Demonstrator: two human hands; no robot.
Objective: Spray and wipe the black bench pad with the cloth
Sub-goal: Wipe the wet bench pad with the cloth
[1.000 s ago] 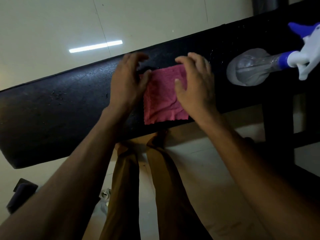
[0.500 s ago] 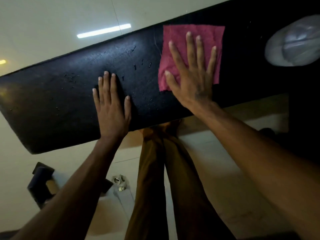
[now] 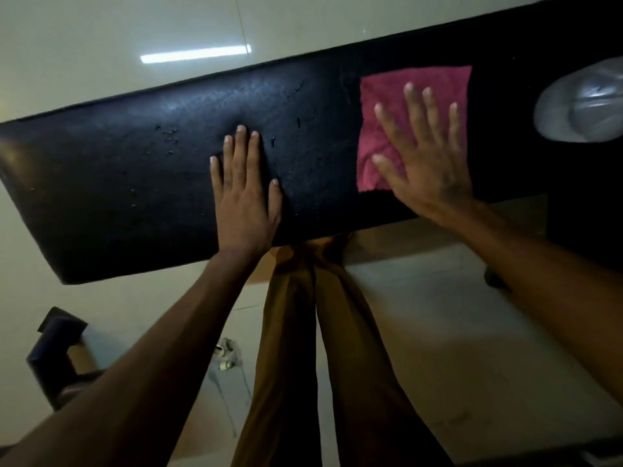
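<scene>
- The black bench pad point(image 3: 135, 170) runs across the head view from lower left to upper right, its upholstery dark and slightly glossy.
- Small droplets point(image 3: 168, 138) sit scattered on the pad's surface, most of them left of and just beyond the left hand.
- A pink cloth point(image 3: 381, 96) lies flat on the right part of the pad, roughly square, its near left corner close to the pad's near edge.
- The right hand point(image 3: 428, 170) lies palm down on the cloth with all fingers straight and spread, pressing it against the pad rather than clutching it; the fingertips stop short of the cloth's far edge.
- The left hand point(image 3: 244, 197) rests flat on the bare pad, well apart from the cloth, fingers straight and close together, grasping nothing.
- At the right edge of the view the clear body of a spray bottle point(image 3: 583, 106) lies on the pad, apart from the cloth; its head is out of frame.
- Below the pad the person's legs in brown trousers point(image 3: 303, 332) stand on a pale tiled floor point(image 3: 421, 332).
- A dark object point(image 3: 54, 345) stands on the floor at lower left; what it is cannot be told.
</scene>
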